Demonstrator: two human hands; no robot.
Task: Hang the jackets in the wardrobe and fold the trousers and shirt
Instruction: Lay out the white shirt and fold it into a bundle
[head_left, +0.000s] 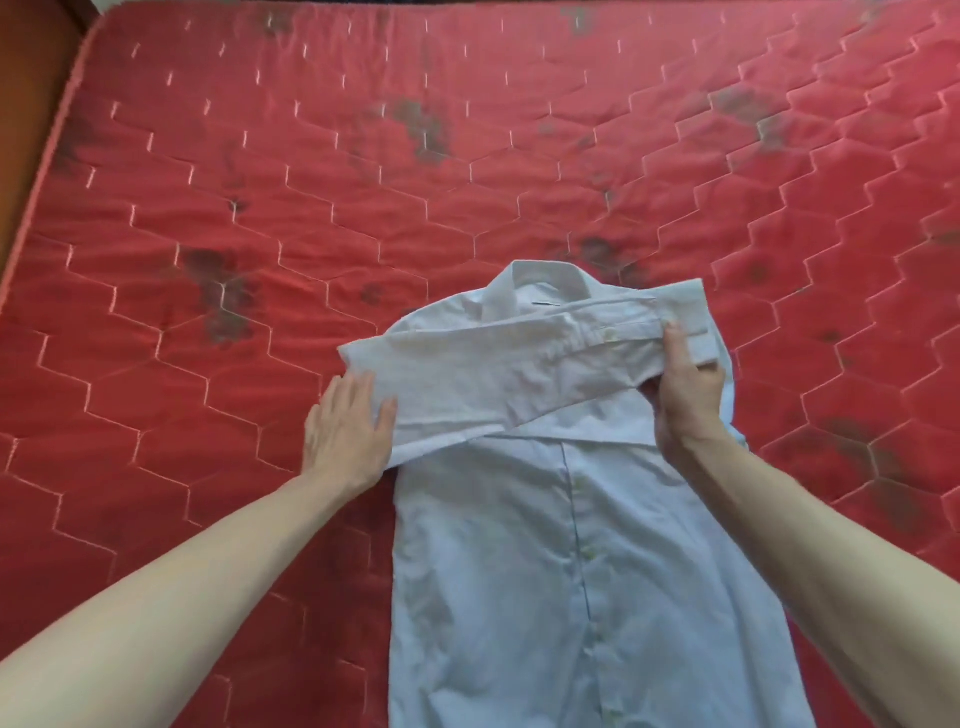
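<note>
A pale blue-white button shirt (519, 561) lies front up on the red mattress, collar (540, 283) pointing away from me. One sleeve (498, 364) is folded across the chest from left to right. My right hand (688, 389) grips that sleeve near its cuff at the shirt's right shoulder, thumb on top. My left hand (348, 423) lies flat with fingers spread on the folded left shoulder edge, pressing it down. No jackets or trousers are in view.
The red quilted mattress (260, 234) with dark flower prints fills the view around the shirt. A brown wooden bed frame (26, 104) runs along the far left edge.
</note>
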